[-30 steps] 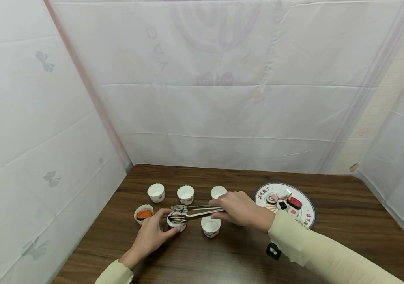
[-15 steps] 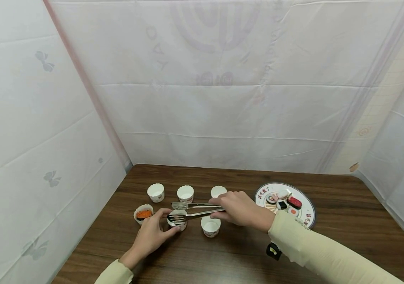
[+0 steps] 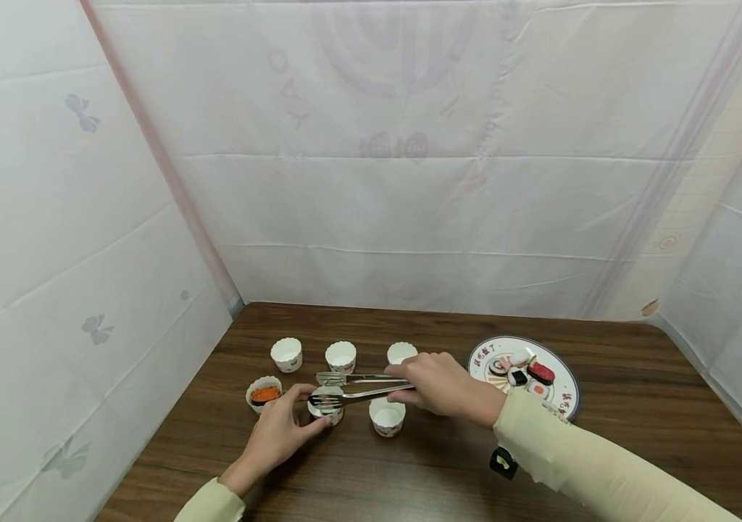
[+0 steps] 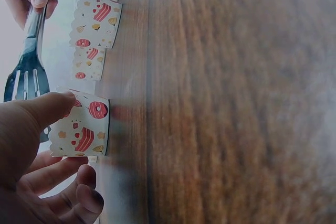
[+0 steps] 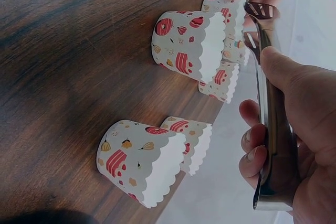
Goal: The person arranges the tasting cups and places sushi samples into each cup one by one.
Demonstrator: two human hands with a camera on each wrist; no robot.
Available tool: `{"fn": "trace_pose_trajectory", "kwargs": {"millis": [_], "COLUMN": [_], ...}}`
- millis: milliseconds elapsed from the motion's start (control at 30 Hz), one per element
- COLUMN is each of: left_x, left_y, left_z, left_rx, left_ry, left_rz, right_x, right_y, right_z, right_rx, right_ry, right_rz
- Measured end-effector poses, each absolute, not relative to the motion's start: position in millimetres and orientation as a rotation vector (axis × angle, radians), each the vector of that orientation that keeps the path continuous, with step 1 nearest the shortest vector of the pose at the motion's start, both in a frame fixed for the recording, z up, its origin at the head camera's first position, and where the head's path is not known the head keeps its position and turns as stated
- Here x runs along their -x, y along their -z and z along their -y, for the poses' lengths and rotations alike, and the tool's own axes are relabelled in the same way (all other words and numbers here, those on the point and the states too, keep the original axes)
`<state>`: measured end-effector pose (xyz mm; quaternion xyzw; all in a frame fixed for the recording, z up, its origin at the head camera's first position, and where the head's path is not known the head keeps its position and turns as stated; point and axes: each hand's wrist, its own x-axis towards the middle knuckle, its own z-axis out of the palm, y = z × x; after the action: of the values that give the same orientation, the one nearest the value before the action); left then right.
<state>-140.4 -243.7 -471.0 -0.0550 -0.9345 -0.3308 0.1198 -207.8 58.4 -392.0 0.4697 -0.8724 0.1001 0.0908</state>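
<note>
In the head view my left hand [image 3: 276,433] holds a scalloped white paper cup [image 3: 337,417], thumb on the near side and fingers on the far side. The left wrist view shows red cake and doughnut prints on that paper cup [image 4: 79,129]. My right hand [image 3: 445,384] grips metal tongs [image 3: 371,394]. Their two slotted ends lie apart, one over the held cup and one just beyond it. No item shows between the ends, and they hide most of the cup's inside. In the right wrist view fingers curl round the tongs [image 5: 273,145].
A paper cup [image 3: 264,404] with an orange-topped sushi piece stands left. Another cup [image 3: 387,420] is to the right; three more stand behind. A plate [image 3: 567,373] bears several sushi pieces. A small black thing with a yellow-green mark [image 3: 503,462] is by my right sleeve.
The tongs' ends have spread slightly wider, the far one shifting a little away from me. My left hand and the cups stay in place.
</note>
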Motion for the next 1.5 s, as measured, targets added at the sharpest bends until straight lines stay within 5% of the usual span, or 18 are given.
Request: {"fn": "trace_pose_trajectory", "kwargs": {"millis": [1500], "left_x": [129], "left_y": [460], "left_z": [200], "left_rx": [0.556], "left_ry": [1.035], "left_rz": [2.452], "right_x": [209], "right_y": [390], "right_z": [-181], "right_rx": [-1.006], "right_ry": [-0.281], "right_rz": [2.630]}}
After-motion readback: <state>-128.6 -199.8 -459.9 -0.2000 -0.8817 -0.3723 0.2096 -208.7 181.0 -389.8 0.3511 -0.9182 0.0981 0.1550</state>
